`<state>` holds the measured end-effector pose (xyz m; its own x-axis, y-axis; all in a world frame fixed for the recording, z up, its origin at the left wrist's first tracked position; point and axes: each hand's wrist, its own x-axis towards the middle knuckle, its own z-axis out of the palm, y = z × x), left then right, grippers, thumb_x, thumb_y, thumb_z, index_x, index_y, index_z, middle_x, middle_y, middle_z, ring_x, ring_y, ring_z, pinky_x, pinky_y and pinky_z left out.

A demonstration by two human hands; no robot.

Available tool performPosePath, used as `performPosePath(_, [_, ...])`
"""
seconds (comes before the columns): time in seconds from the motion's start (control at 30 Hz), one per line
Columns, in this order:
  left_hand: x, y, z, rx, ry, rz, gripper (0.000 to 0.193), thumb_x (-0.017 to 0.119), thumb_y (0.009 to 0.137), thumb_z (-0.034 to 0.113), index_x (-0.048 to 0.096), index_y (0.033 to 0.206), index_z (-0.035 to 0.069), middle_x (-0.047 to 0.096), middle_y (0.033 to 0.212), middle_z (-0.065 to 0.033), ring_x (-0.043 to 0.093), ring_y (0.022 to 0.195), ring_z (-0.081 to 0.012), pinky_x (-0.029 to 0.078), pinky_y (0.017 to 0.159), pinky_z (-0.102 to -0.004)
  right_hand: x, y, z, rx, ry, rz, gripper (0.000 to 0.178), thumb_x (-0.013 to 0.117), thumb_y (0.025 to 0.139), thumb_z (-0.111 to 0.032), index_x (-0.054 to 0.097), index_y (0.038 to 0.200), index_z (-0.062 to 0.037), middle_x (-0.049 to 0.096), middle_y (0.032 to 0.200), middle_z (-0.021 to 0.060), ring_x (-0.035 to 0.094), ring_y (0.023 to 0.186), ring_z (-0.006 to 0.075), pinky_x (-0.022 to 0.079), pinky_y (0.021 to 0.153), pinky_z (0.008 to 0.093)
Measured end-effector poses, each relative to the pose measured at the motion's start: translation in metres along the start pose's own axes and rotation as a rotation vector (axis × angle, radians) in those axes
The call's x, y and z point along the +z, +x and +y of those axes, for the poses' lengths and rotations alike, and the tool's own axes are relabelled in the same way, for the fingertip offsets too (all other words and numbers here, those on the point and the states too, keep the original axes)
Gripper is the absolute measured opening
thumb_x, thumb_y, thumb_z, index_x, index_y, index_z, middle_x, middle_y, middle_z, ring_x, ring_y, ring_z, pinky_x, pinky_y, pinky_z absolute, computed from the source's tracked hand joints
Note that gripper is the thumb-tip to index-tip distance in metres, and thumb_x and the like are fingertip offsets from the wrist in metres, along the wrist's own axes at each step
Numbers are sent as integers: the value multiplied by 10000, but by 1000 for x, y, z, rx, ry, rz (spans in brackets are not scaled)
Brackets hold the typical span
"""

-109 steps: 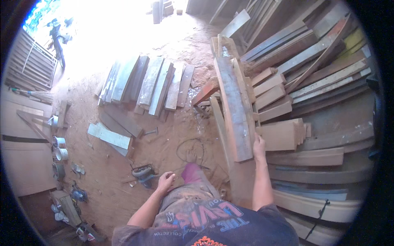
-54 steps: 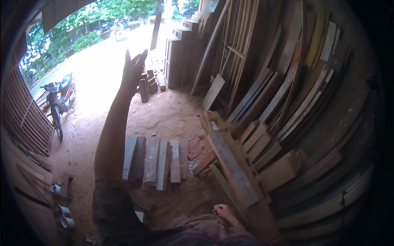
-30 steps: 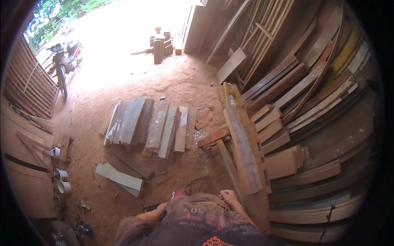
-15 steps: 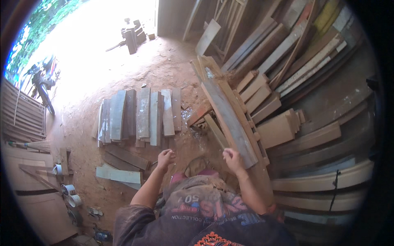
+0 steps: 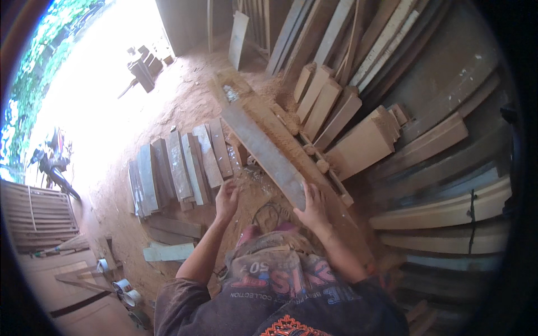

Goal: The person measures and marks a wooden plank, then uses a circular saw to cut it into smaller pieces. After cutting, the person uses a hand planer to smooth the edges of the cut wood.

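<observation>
A long grey-brown wooden board [image 5: 263, 148] lies slantwise along a rough wooden bench [image 5: 350, 235] in front of me. At its near end, my right hand [image 5: 315, 208] is closed on the board, thumb at the corner and fingers over the top. My left hand [image 5: 227, 197] is in the air to the left of the board, fingers loosely bent and apart, with nothing seen in them. Just beyond it, several short planks [image 5: 178, 165] lie side by side in a row on the ground. Sawdust [image 5: 255, 106] covers part of the bench.
Cut timber blocks [image 5: 364, 137] and long boards [image 5: 443, 218] crowd the right side. More planks [image 5: 238, 42] lean at the back. Left are white tubs [image 5: 131, 298], panels [image 5: 45, 274] and a slatted frame [image 5: 39, 215]. A motorbike [image 5: 55, 165] stands in bright light farther off.
The view has turned, so the bench sits farther left. My right hand has gone from a closed fist beside the board to a hold on its near end. My left hand's fingers have loosened.
</observation>
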<state>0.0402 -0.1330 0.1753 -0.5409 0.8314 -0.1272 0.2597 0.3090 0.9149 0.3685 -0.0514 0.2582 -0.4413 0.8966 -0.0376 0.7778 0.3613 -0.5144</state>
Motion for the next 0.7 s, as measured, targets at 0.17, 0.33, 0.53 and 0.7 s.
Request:
performPosePath(0.17, [17,50,116,540,492,-171,826,814,929,257,424,1642,114,474,1631,-204,458,1514,-398,398,1208,-503,-66,-36,51,-72,-39,-104,1093,958,735,-187,374,1658,-142,459,1580,212,455,1457,465,387,1182,612])
performPosePath(0.33, [30,65,155,459,852,-428,1093,827,857,623,346,1703,123,366,1734,-193,240,1658,-383,229,1277,-589,-138,-25,100,73,-262,113,971,915,794,-195,419,1624,-108,470,1579,194,471,1450,432,422,1155,584])
performPosePath(0.53, [30,44,161,170,956,-567,1014,754,880,696,461,1634,84,572,1592,-158,452,1545,-337,261,1257,-581,-138,-44,110,310,-53,313,686,850,901,-199,552,1498,-33,618,1406,215,660,1234,380,556,992,467])
performPosePath(0.7, [14,43,141,106,1034,-827,843,780,892,669,645,1470,70,731,1377,-143,674,1293,-371,489,1105,-534,-60,-75,86,487,442,145,457,799,974,-212,660,1353,2,738,1217,198,753,1072,307,599,921,435])
